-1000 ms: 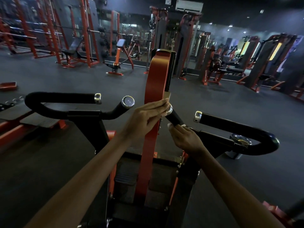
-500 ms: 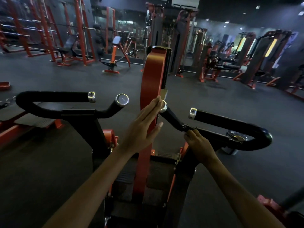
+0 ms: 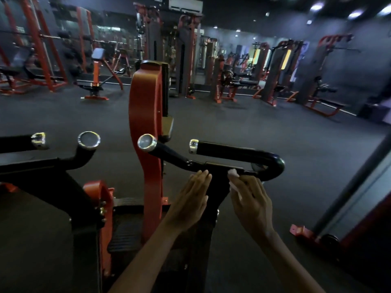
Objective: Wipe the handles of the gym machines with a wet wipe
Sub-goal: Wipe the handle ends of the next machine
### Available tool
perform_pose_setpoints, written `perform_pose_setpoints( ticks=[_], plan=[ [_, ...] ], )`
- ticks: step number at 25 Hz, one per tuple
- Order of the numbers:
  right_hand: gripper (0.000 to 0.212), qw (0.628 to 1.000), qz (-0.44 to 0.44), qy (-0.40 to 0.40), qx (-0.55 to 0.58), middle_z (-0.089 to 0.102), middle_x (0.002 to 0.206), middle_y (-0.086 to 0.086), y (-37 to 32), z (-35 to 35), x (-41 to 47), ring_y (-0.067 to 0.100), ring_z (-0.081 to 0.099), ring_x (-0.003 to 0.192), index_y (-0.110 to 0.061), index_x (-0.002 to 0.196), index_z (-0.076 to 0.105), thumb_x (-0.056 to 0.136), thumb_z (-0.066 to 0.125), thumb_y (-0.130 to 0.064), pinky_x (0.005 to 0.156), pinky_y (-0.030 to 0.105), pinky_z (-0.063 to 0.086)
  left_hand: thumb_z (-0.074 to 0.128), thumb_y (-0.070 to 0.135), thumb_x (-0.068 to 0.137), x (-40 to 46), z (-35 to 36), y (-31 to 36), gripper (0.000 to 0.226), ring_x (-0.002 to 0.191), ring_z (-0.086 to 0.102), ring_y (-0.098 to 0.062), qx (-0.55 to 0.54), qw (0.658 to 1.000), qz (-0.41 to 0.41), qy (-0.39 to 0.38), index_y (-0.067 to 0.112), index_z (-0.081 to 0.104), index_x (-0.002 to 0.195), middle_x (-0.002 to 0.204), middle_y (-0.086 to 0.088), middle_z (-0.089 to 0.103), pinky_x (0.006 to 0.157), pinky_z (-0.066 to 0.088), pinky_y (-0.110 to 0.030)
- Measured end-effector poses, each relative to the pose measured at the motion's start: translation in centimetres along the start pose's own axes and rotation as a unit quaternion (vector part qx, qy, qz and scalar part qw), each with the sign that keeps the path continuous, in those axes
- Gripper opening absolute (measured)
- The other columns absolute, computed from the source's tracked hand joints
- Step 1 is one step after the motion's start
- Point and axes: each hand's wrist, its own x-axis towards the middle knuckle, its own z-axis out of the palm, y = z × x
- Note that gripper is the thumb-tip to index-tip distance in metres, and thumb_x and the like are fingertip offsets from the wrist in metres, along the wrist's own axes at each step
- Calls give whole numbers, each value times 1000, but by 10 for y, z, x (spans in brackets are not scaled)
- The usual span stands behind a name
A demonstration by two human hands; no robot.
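The machine's right handle (image 3: pixel 237 152) is a black padded bar with chrome end caps that curves back in a U. My right hand (image 3: pixel 250 199) holds a white wet wipe (image 3: pixel 233 175) pressed against the handle's black bracket, just under the curved bar. My left hand (image 3: pixel 191 197) is flat with fingers together, resting against the bracket's black upright a little left of the wipe and holding nothing. The left handle (image 3: pixel 84 149), also black with chrome caps, stands untouched at the left.
An orange curved upright (image 3: pixel 146 123) rises between the two handles. Orange racks and benches (image 3: pixel 42 60) line the far left, cable machines (image 3: pixel 275 70) the far right. A dark post with an orange foot (image 3: pixel 300 231) stands close at right. Dark rubber floor lies between.
My left hand left the chrome cap by the orange upright and dropped to the bracket. My right hand slid with the wipe down the short grip and right along the bracket. The view shifted right.
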Motion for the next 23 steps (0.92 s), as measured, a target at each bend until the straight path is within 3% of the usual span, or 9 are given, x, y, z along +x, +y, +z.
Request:
perform_pose_setpoints(
  ticks=[4,7,9,12,14,16,19,21,23],
  plan=[
    [23,999,-39,11,34,54,107,2,-11,-18,35,13,55,89,-6,113,66,95,56,-17,67,19,47,37,24,95,44,32,1,57,145,19,-28,20,999,-11,-39,2,28,147,154,-16,29,117,25,-47],
    [28,998,-43,-24,26,51,115,-2,-18,-14,53,8,51,95,-8,112,67,98,48,-23,67,17,46,46,19,97,63,40,-8,51,143,25,-31,-7,998,-41,-52,2,36,144,149,-19,35,116,23,-49],
    [25,997,-54,-38,31,52,118,-2,-20,-5,58,10,54,95,-11,115,64,97,51,-22,65,18,49,54,18,94,66,38,-16,51,140,32,-30,16,999,-6,-30,6,37,141,144,-17,42,115,28,-48],
    [26,996,13,-53,66,58,115,-2,-26,17,63,3,55,95,-16,122,58,96,54,-22,68,16,51,73,11,80,69,30,-23,62,119,55,-33,3,999,50,-1,6,38,130,126,-18,55,96,51,-44],
    [30,993,59,-76,61,58,117,-4,-31,33,59,-3,51,99,-18,126,56,99,48,-29,74,18,51,77,9,77,71,23,-30,61,111,61,-30,-26,998,49,9,9,41,126,120,-15,58,87,56,-41],
    [30,993,72,-77,52,58,114,-3,-34,39,57,-4,48,96,-15,121,60,100,44,-31,70,22,53,74,13,81,69,22,-35,53,113,60,-26,-22,998,54,1,11,43,125,120,-11,57,91,54,-39],
    [24,998,-7,-19,-53,64,103,6,-33,34,57,13,55,88,-4,98,69,97,51,-21,58,29,53,70,22,82,68,26,-44,56,121,55,-28,29,996,79,-22,6,46,130,127,-13,58,107,38,-37],
    [23,996,-13,22,-85,63,101,5,-31,29,56,17,57,85,-4,94,70,97,53,-18,61,28,52,67,19,84,69,25,-43,53,124,53,-30,33,996,71,-33,2,49,131,129,-16,57,112,31,-39],
    [25,995,13,52,-81,63,98,7,-28,23,53,17,58,82,-3,94,70,97,51,-19,65,25,50,64,16,86,68,17,-35,50,123,53,-31,11,997,68,-43,1,51,131,129,-16,57,110,34,-42]
  ],
)
